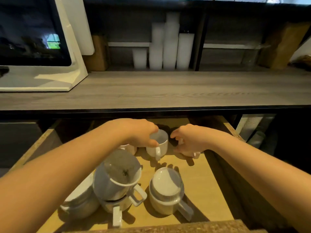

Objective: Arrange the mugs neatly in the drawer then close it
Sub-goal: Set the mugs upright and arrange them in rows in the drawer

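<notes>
Reaching deep into the open drawer (217, 195), the left hand (139, 133) grips a white mug (158, 145) by its rim, while the right hand (188, 142) curls over something mostly hidden. Nearer than both hands, stacked mugs (117, 180) lean untidily, so arranging looks unfinished and closing remains.

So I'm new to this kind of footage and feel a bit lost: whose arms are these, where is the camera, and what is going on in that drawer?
There is no machine here. The camera sits on a person's head, looking forward and down, so both bare arms are theirs. They reach into an open wooden drawer under a grey counter. The left hand grips the rim of an upright white mug. The right hand closes around another white piece, mostly hidden. Nearer the camera stand stacked mugs and a mug with a saucer on top. On the counter stand a screen and white cups.
</notes>
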A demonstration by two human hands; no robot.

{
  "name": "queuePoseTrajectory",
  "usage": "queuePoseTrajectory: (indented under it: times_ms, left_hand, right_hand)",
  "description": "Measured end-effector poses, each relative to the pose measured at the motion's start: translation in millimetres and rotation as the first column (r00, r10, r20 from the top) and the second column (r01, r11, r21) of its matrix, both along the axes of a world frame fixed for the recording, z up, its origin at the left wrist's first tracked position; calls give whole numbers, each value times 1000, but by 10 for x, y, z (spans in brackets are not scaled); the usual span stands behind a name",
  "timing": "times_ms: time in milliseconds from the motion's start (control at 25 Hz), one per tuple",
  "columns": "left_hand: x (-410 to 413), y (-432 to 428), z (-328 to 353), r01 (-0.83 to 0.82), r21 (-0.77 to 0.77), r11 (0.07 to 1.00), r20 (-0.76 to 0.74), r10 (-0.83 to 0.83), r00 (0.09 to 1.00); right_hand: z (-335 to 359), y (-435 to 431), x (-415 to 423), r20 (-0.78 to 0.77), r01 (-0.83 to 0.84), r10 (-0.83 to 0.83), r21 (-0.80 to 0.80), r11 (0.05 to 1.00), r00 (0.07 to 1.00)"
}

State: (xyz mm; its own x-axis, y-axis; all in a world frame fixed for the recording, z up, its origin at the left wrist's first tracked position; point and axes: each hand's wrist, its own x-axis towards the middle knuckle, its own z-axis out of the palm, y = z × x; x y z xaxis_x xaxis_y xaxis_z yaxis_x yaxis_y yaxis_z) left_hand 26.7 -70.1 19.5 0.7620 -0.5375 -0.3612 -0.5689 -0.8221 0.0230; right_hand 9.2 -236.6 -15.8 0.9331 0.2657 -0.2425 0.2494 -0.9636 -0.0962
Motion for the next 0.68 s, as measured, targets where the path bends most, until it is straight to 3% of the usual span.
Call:
queuePoseTrajectory:
  times_ms: [120, 360, 680]
  left_hand:
    - [-184, 365, 143, -43, -28, 999, -27, 42, 999]
    - [-429, 1076, 91, -149, -90, 985, -74, 142, 987]
    - [-455, 1429, -385, -156, -199, 968, -207, 114, 972]
  right_hand:
    - [83, 284, -116, -22, -74, 75, 23, 997, 997]
    - [225, 727, -297, -134, -227, 259, 218, 949, 956]
    - [37, 1023, -299, -97, -352, 381, 232, 907, 919]
